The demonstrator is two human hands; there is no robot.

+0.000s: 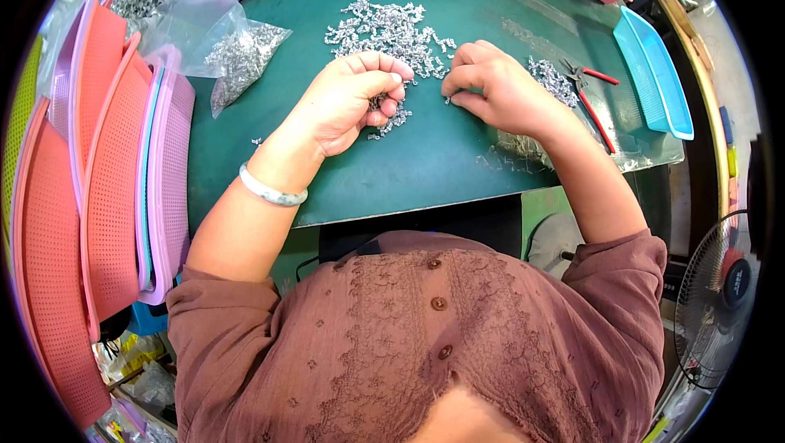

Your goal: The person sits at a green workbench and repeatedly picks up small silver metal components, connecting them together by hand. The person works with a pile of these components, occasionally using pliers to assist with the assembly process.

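Observation:
Over a green table top, my left hand [347, 103] is closed, thumb against the forefinger, with small silvery metal parts [376, 102] showing inside the curled fingers. My right hand [497, 87] is closed too, pinching one tiny metal part [448, 100] between thumb and fingertips, a short way from the left hand. Beyond both hands spreads a large loose pile of the same metal parts [380, 24]. A few more parts [395, 122] lie just under my left fingers. Beside my right wrist sits another small heap [553, 81], partly covered by the hand.
Red-handled pliers [601, 116] lie open at the right, near a light blue basket [654, 75]. A clear plastic bag [245, 54] with metal parts rests at the left. Stacked pink and purple baskets [114, 181] line the left side. At lower right stands a fan [711, 304].

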